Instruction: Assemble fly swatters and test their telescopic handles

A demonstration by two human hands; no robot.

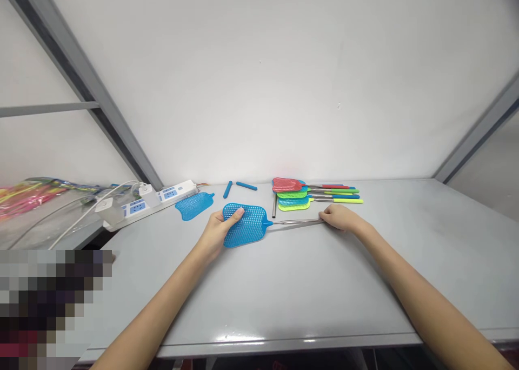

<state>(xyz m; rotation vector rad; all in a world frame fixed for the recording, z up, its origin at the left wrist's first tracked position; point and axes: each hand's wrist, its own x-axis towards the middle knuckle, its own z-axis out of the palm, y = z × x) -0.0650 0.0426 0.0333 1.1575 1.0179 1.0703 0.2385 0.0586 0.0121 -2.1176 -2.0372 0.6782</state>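
My left hand [217,232] pinches the far left edge of a blue fly swatter head [247,226], thumb on top of the mesh. From its neck a thin metal telescopic rod [295,222] runs to the right. The fingers of my right hand [338,217] are closed on the rod's right end. No coloured grip shows on that end, though my fingers cover part of it. Behind lie a loose blue swatter head [195,205], two blue handle grips [227,189] and a short metal tube [274,205].
Several swatters with red [287,184], green and blue heads are stacked at the back, handles pointing right. A white power strip [156,199] with plugs and cables runs along the left side. Plastic-bagged coloured items [32,199] lie beyond it. A white wall [284,88] rises behind the grey table [308,289].
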